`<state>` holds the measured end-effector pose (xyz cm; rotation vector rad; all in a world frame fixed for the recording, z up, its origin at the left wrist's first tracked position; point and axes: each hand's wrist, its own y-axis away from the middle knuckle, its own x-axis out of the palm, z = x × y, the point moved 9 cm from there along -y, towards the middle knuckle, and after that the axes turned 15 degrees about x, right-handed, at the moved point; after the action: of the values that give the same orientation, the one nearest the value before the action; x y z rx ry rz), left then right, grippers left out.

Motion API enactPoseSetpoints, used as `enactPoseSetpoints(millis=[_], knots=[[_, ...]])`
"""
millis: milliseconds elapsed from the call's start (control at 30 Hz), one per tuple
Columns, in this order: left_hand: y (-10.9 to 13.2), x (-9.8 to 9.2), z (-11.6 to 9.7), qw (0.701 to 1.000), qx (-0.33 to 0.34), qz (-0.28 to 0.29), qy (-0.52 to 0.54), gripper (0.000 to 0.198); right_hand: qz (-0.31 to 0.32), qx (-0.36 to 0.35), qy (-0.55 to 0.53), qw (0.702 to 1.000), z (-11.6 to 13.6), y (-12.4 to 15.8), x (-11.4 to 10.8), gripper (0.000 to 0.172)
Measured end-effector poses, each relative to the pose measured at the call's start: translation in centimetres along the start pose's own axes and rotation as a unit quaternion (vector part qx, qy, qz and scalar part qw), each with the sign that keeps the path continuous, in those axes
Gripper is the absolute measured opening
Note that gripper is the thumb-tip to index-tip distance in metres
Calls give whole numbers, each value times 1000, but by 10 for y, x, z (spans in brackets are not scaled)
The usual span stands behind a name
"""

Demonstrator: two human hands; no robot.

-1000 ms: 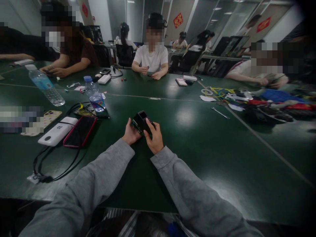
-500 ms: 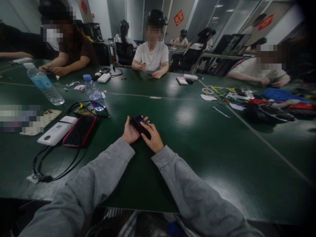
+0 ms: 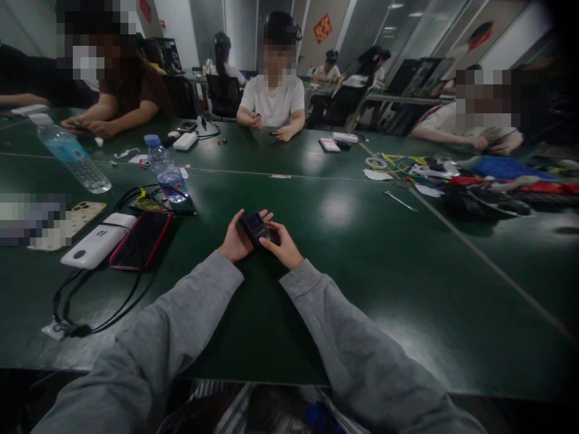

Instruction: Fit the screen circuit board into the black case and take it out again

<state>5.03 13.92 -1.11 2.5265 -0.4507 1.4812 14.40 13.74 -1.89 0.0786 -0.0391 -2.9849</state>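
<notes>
A small black handheld device with a little dark screen and buttons [image 3: 256,224] is held between both hands above the table. Its screen side faces up towards me. My left hand [image 3: 235,238] cradles it from the left and below, fingertips showing past its far edge. On the other side my right hand [image 3: 286,246] grips its right edge, with the thumb lying over the buttons near the lower end. The device's underside is hidden by my hands.
On the green table [image 3: 362,271], left, lie a red-edged phone [image 3: 142,240], a white power bank [image 3: 98,240], black cables [image 3: 131,301] and two bottles [image 3: 166,172]. A wrench [image 3: 400,201] and a heap of cables [image 3: 474,175] lie right. Several people sit around.
My right thumb has shifted from across the device to its lower buttons, uncovering more of the screen and front. The device remains in both hands. The view has shifted slightly.
</notes>
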Motion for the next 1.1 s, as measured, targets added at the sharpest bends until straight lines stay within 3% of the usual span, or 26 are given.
enactPoseSetpoints(millis=[233, 467, 733, 967, 1100], knots=[[0, 1, 6, 1000, -17, -2, -8, 64, 51, 72, -70, 994, -2, -4, 0, 67], [2, 5, 7, 1000, -26, 3, -8, 66, 61, 102, -103, 988, -4, -2, 2, 63], [-1, 1, 7, 1000, -18, -8, -12, 81, -15, 139, -178, 974, -8, -3, -12, 59], [-2, 0, 10, 997, 5, 11, -74, 44, -39, 157, -217, 963, -11, -2, -16, 62], [-3, 1, 9, 991, 43, 33, -126, 50, -35, 138, -198, 970, -8, -1, -15, 57]])
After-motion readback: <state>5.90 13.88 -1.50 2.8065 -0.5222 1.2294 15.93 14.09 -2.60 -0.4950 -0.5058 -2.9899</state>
